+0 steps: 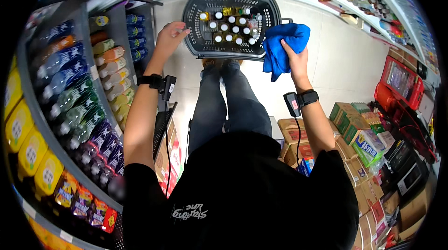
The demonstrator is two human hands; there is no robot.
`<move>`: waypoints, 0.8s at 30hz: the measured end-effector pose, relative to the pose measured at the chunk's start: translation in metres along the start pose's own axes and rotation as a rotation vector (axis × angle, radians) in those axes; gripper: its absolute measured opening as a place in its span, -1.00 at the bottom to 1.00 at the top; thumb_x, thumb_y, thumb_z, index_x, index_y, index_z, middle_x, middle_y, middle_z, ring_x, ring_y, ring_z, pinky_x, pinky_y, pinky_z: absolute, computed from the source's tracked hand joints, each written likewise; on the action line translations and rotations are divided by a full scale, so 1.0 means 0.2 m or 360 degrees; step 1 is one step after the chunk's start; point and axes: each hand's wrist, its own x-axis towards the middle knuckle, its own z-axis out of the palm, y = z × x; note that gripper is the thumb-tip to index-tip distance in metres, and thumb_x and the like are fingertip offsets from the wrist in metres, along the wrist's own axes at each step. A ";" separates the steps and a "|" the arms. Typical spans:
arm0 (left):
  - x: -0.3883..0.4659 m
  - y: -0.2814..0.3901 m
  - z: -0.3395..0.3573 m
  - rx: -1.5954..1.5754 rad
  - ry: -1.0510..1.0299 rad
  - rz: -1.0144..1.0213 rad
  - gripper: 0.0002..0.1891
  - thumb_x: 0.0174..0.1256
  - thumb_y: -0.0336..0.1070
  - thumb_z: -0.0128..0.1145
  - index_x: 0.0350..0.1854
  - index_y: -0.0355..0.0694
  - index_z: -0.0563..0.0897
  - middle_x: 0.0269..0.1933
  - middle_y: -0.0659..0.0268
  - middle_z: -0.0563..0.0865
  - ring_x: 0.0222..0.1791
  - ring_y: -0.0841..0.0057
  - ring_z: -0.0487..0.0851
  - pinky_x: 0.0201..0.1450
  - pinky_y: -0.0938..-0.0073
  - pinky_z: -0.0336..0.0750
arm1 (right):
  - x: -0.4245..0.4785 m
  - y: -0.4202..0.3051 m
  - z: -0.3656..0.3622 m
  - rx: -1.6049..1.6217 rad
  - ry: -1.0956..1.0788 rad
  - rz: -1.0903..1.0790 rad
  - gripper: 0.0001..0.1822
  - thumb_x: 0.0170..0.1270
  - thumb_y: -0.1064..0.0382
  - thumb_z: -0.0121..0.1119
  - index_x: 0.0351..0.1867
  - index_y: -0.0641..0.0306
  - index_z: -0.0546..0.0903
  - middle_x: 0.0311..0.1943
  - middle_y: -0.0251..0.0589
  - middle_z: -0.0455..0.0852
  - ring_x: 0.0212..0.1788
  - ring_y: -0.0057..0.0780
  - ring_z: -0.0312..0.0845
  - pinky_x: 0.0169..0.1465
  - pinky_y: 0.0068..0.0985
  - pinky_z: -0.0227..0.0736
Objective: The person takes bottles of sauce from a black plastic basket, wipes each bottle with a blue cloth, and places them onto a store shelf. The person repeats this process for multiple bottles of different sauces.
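Note:
A black perforated plastic shopping basket (199, 52) stands on the floor just beyond my feet. Inside it are several upright bottles with white caps (224, 27), and one with a yellow cap (203, 16) near the left end. My left hand (174, 33) is at the basket's left end, fingers apart and holding nothing; whether it touches the rim I cannot tell. Beside the basket's right end, my right hand (297, 56) grips a blue cloth (285, 45), which hangs down from the fingers and hides part of that end of the basket.
Shelves of drink bottles (113, 64) run along my left side, with yellow packages (31, 152) lower left. More stocked shelving (364, 1) stands at upper right. Cardboard boxes (360, 176) are piled at lower right, near a red case (402, 82). A cable hangs from each wrist device.

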 end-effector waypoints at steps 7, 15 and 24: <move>0.32 -0.53 0.46 0.0217 -0.0132 0.0110 -0.65 0.11 -0.20 0.37 -0.11 -0.27 0.65 -0.20 0.21 0.69 -0.37 0.42 0.62 -0.23 0.45 0.52 | 0.27 0.50 0.15 0.0265 0.0113 0.0119 -0.53 0.18 0.31 0.35 0.08 0.39 0.46 -0.11 -0.13 0.65 -0.08 -0.41 0.58 0.02 -0.48 0.51; 0.84 -0.99 0.90 0.0896 -0.0168 0.0146 -0.58 0.15 -0.13 0.32 -0.01 -0.24 0.60 -0.12 0.09 0.66 -0.10 0.14 0.65 -0.09 0.19 0.54 | 0.46 0.88 0.28 0.0284 0.0001 0.0250 -0.46 0.24 0.24 0.31 0.16 0.44 0.39 -0.02 -0.03 0.60 0.00 -0.35 0.57 0.08 -0.44 0.52; 1.16 -1.02 1.21 0.1605 -0.0638 -0.0090 -0.42 0.31 -0.07 0.19 0.34 -0.12 0.36 0.13 -0.03 0.59 0.07 0.09 0.61 0.00 0.15 0.58 | 0.55 1.01 0.26 0.0155 -0.0001 0.0239 -0.48 0.21 0.26 0.33 0.13 0.47 0.42 -0.06 -0.02 0.63 -0.03 -0.37 0.60 0.03 -0.48 0.56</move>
